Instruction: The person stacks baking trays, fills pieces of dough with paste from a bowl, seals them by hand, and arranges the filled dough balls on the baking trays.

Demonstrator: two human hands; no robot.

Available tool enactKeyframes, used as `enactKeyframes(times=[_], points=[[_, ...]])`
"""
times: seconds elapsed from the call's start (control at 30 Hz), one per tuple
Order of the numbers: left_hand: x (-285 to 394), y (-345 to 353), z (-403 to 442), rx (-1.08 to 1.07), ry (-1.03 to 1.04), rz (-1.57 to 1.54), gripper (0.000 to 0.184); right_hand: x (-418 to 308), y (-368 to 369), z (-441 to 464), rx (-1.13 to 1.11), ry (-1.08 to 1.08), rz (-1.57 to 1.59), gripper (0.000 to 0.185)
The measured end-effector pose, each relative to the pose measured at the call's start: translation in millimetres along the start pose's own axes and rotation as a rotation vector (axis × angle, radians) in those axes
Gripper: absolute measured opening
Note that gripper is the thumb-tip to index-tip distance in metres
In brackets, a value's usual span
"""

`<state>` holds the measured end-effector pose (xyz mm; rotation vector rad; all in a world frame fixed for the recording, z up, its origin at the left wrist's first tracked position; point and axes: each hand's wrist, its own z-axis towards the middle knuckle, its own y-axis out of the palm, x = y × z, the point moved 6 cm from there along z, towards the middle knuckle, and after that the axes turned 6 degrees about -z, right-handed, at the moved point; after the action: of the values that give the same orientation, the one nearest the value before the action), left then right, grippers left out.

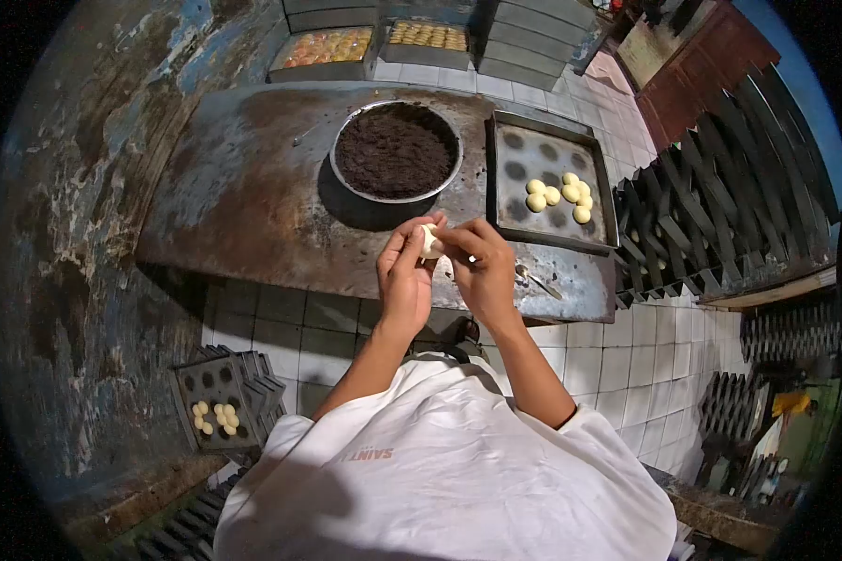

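A small pale dough ball (429, 242) is held between my two hands above the near edge of the table. My left hand (404, 266) cups it from the left, fingers curled round it. From the right, my right hand (480, 265) pinches at the dough with thumb and fingertips. Just beyond my hands stands a round metal bowl (335, 173) full of dark brown crumbly filling (395, 145). To its right lies a square black tray (524, 229) with two clusters of pale dough balls (572, 194) on its spotted base. A spoon (540, 280) rests by the table's front edge.
The worn metal table (225, 187) spans the front. Stacked dark trays (702, 187) rise close on the right. At lower left, another tray (217, 379) holds dough balls on a stack. Trays of baked goods (327, 49) stand on the floor behind the table.
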<state>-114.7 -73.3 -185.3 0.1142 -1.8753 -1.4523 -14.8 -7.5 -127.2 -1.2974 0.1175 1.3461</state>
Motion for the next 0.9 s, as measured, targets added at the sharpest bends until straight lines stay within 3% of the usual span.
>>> enactKeyframes(times=[0.07, 0.17, 0.23, 0.4, 0.57, 0.63, 0.7, 0.73, 0.77, 0.83, 0.87, 0.9], points=[[-5, 7, 2, -0.028, -0.007, 0.026, 0.021, 2, -12, 8, 0.11, -0.063, -0.048, 0.022], [-21, 14, 7, -0.121, 0.035, 0.075, 0.02, 20, -25, 14, 0.155, 0.063, 0.125, 0.017], [-30, 21, 13, -0.165, 0.138, 0.187, 0.018, 48, -10, 14, -0.088, 0.324, 0.582, 0.017], [-76, 16, 37, 0.082, 0.08, 0.208, 0.016, 84, -18, 15, 0.09, 0.339, 0.392, 0.013], [-121, 10, 67, 0.3, -0.014, 0.286, 0.018, 131, -39, 28, -0.09, 0.234, 0.395, 0.022], [-141, 22, 77, 0.296, -0.028, 0.337, 0.021, 156, -52, 33, -0.145, 0.258, 0.439, 0.024], [-162, 37, 84, 0.252, -0.077, 0.525, 0.026, 193, -61, 37, -0.227, 0.568, 0.575, 0.024], [-173, 37, 89, 0.229, -0.07, 0.608, 0.032, 216, -63, 43, -0.246, 0.463, 0.319, 0.028], [-184, 41, 92, 0.244, -0.069, 0.611, 0.032, 234, -62, 45, -0.26, 0.467, 0.325, 0.028], [-200, 60, 101, 0.139, 0.017, 0.659, 0.035, 252, -74, 58, -0.123, 0.459, 0.503, 0.036], [-210, 58, 106, 0.047, 0.008, 0.648, 0.037, 265, -70, 57, -0.299, 0.588, 0.662, 0.039], [-214, 56, 112, 0.065, 0.011, 0.651, 0.037, 275, -73, 60, -0.316, 0.591, 0.667, 0.039]])
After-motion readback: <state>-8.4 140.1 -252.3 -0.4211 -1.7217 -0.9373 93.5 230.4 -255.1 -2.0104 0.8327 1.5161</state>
